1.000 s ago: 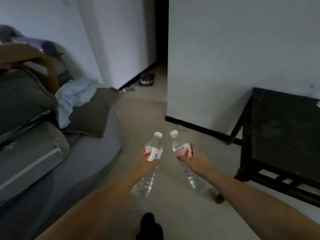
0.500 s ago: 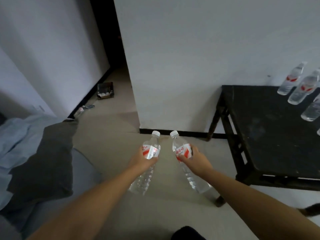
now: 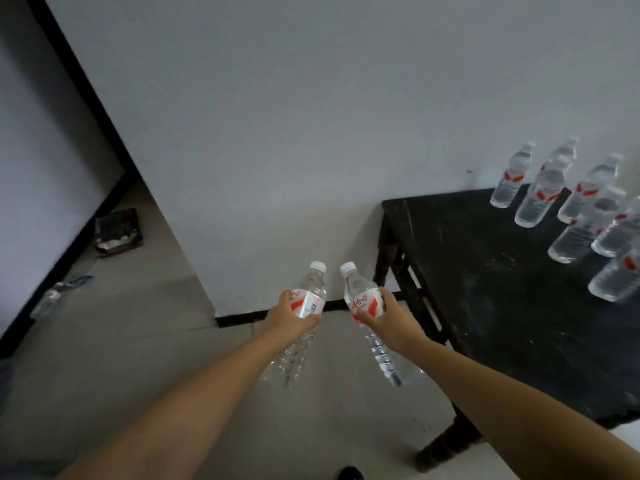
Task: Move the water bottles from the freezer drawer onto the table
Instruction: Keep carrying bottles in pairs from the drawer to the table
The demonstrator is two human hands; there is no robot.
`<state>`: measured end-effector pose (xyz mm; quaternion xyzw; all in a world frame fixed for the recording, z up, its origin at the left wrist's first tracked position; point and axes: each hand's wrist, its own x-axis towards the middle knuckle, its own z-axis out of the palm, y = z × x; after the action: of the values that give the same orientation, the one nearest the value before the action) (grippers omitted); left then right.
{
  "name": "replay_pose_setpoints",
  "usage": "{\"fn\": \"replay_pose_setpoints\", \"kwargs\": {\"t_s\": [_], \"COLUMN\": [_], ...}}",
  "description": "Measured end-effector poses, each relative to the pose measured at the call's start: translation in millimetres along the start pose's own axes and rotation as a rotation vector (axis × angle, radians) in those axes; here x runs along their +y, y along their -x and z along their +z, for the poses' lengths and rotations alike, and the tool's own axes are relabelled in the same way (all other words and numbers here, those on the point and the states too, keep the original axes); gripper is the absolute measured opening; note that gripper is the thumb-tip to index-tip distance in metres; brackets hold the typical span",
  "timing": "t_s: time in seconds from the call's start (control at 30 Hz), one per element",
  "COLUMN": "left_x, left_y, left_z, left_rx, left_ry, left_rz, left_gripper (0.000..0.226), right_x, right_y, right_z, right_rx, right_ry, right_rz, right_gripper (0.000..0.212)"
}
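A black table (image 3: 485,282) is seen on the right against the white wall (image 3: 311,133), with a cluster of clear water bottles (image 3: 540,192) stood upright at its far right end, and a dark box (image 3: 118,235) is left on the floor far to the left. One water bottle (image 3: 304,317) is grasped at its label by the left hand (image 3: 291,320) and another bottle (image 3: 372,320) by the right hand (image 3: 388,320), both held over the floor just left of the table, caps tilted away.

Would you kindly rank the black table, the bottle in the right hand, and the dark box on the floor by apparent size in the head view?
1. Table
2. Bottle in the right hand
3. Box, though it lies farther from the camera, so its true size against the bottle is unsure.
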<state>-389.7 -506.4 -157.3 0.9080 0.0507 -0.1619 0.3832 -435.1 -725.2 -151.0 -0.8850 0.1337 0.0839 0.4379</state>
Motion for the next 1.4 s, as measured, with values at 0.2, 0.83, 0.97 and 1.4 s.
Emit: {"fn": "replay_pose_setpoints", "kwargs": {"t_s": [0.2, 0.83, 0.97, 1.4], "left_x": [49.2, 257.5, 298.8, 429.4], "left_y": [-71.5, -370.9, -407.1, -451.5], "left_z": [8.3, 60.8, 77.6, 186.1], "left_rx": [-0.078, -0.418, -0.509, -0.715], "left_ry": [0.025, -0.146, -0.136, -0.094], "left_rz": [0.047, 0.440, 0.531, 0.732], "left_gripper": [0.087, 0.084, 0.070, 0.069], "right_x": [-0.7, 4.9, 9.9, 79.5], "right_y": [-65.3, -276.0, -297.2, -334.9], "right_z": [-38.0, -138.5, -150.8, -251.2], "right_rx": [0.077, 0.558, 0.701, 1.003], "right_ry": [-0.002, -0.184, -0.300, -0.480], "right_rz": [0.074, 0.366, 0.450, 0.487], "right_gripper": [0.073, 0.078, 0.090, 0.067]}}
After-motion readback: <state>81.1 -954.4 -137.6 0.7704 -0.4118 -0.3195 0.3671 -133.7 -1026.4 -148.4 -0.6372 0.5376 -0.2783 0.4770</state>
